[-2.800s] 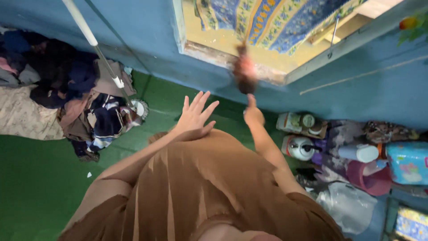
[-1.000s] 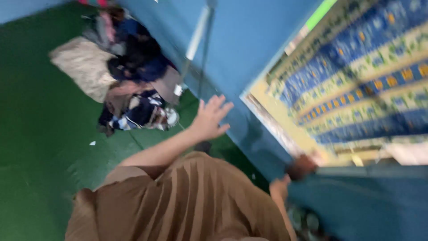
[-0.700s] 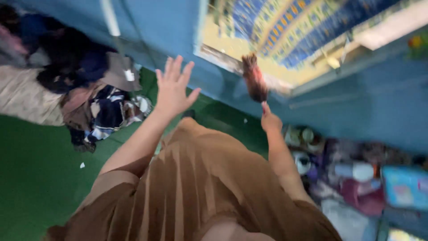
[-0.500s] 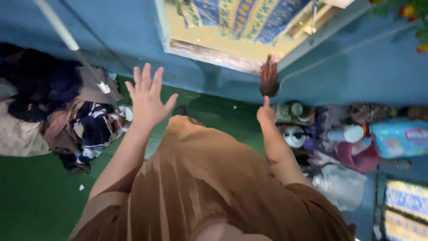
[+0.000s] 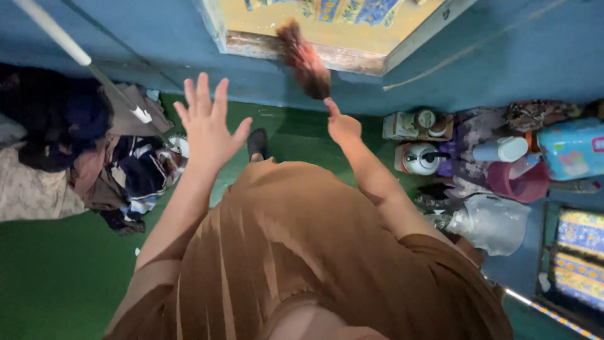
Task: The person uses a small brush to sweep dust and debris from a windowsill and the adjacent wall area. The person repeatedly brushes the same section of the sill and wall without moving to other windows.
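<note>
While the right hand (image 5: 343, 126) grips a feather duster (image 5: 304, 60) against the window sill (image 5: 302, 55), the left hand (image 5: 206, 129) hovers, fingers spread.

I am looking down on a green floor (image 5: 50, 277) meeting blue walls (image 5: 535, 56). A window ledge (image 5: 302, 53) is catching yellowish daylight. Clothes (image 5: 82, 151) are lying heaped at left; a kettle (image 5: 420, 158) and containers are crowding the right wall.
</note>
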